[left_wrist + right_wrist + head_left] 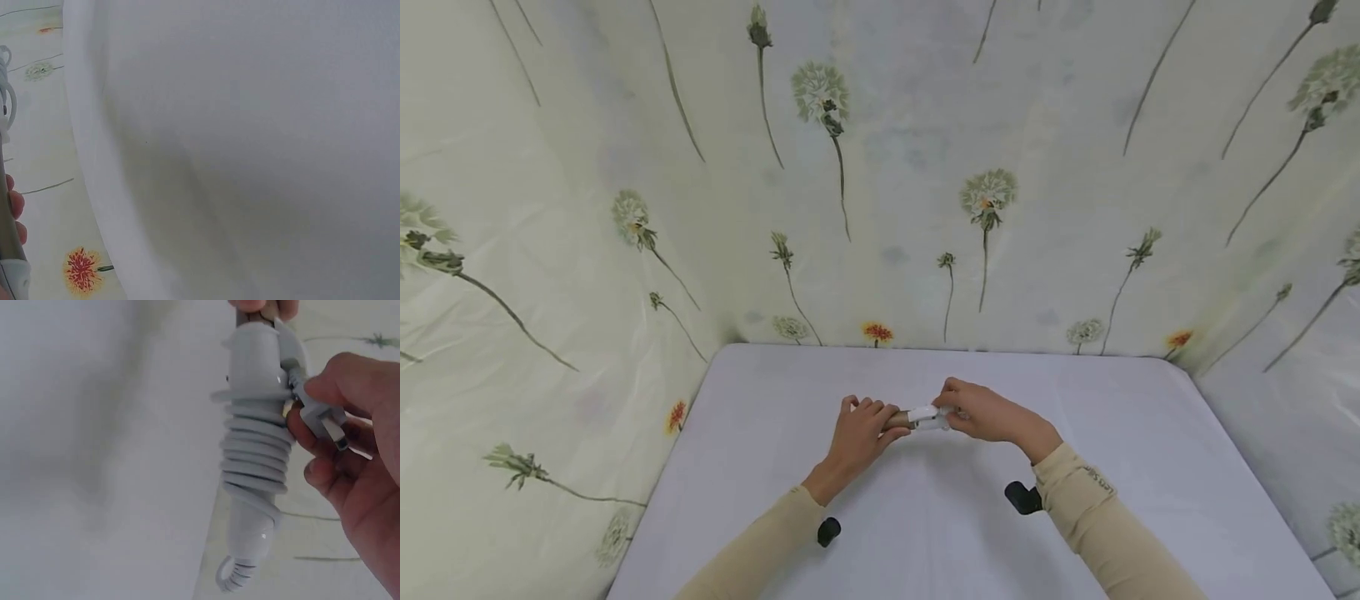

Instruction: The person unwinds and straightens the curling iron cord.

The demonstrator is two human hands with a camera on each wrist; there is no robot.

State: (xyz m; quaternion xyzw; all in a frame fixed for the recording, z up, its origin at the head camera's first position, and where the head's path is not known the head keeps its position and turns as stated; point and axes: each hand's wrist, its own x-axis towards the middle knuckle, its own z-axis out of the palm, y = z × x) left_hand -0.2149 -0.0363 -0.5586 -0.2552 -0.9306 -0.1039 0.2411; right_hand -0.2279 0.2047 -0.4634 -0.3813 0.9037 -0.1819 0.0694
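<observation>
A curling iron is held up over the table, its white handle (pixel 253 359) toward my right side. In the head view my left hand (pixel 856 435) grips the brown barrel (pixel 898 420); its fingertips (pixel 17 204) curl round it in the left wrist view. A white cord (pixel 256 450) is wound in several turns around the handle, with a small loop at the handle's end. My right hand (pixel 988 412) pinches the cord's USB plug (pixel 322 419) between thumb and fingers, beside the handle near the clamp lever (pixel 290 347).
A white-covered table (pixel 760 392) lies below both hands. Floral curtains (pixel 895 150) enclose it at the back and sides. One small black object (pixel 828 532) shows beside the left sleeve, another black object (pixel 1022 498) beside the right.
</observation>
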